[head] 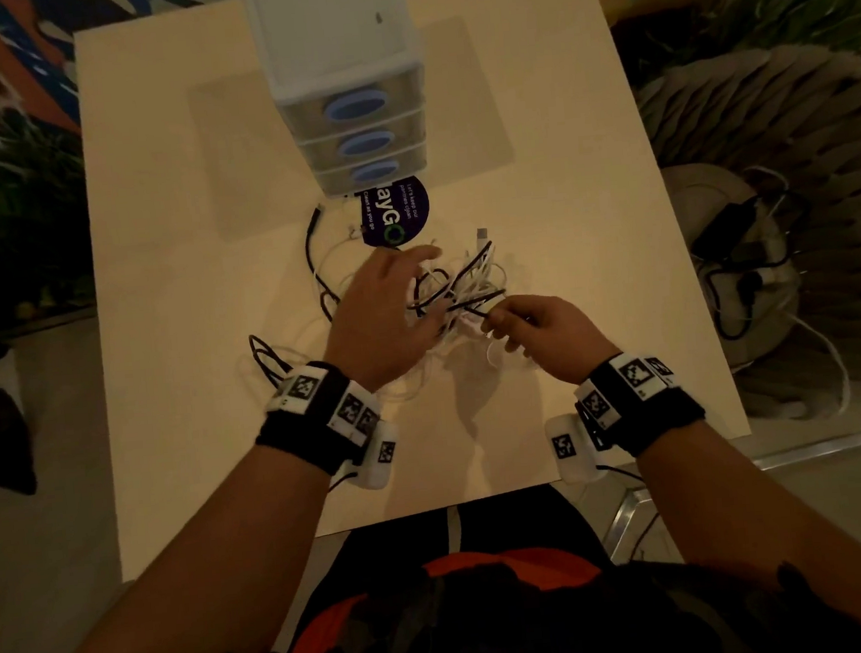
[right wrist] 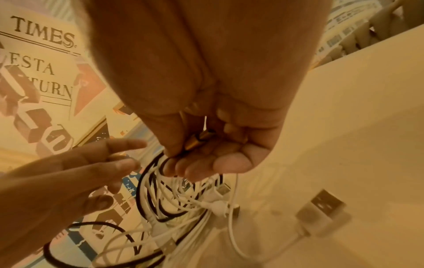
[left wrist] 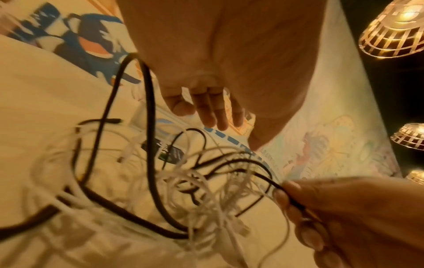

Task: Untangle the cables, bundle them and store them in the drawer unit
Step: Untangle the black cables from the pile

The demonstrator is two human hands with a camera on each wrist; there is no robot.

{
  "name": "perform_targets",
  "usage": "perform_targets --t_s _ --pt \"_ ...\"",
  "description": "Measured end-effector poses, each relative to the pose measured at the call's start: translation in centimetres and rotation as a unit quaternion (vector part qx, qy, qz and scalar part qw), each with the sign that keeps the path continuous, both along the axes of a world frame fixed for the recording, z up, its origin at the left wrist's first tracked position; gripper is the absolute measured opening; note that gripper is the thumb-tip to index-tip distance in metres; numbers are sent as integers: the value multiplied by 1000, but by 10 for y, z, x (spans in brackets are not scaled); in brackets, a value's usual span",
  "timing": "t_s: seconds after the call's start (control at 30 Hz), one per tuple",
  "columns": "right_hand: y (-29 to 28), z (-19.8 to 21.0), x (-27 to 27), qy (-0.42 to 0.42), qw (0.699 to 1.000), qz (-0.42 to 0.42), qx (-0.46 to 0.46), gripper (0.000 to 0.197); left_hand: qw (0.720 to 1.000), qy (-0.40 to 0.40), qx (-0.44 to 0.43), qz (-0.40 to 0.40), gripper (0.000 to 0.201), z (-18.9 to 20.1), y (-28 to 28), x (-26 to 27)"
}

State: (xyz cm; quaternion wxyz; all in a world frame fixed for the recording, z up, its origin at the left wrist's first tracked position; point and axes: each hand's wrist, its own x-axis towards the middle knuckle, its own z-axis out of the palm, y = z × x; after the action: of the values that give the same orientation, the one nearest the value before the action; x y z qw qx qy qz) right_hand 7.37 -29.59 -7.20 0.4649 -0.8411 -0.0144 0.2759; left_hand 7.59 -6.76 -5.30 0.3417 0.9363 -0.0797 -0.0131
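Observation:
A tangle of black and white cables lies mid-table, in front of the white drawer unit, whose three blue-handled drawers are closed. My left hand hovers over the tangle's left side with straight, spread fingers and holds nothing. My right hand is at the tangle's near right and pinches a thin black cable near its metal plug. The tangle hangs partly lifted below those fingers. A white USB plug lies loose on the table. More black cable trails off to the left.
A round dark blue sticker lies on the cream table just before the drawer unit. On the floor to the right lie a power adapter and further cords. The table's near edge is close to my body.

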Motion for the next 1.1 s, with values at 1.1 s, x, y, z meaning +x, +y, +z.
perform_targets --t_s 1.1 --pt "30 -30 -7 19 990 -116 83 33 998 -25 63 6 17 19 1 -10"
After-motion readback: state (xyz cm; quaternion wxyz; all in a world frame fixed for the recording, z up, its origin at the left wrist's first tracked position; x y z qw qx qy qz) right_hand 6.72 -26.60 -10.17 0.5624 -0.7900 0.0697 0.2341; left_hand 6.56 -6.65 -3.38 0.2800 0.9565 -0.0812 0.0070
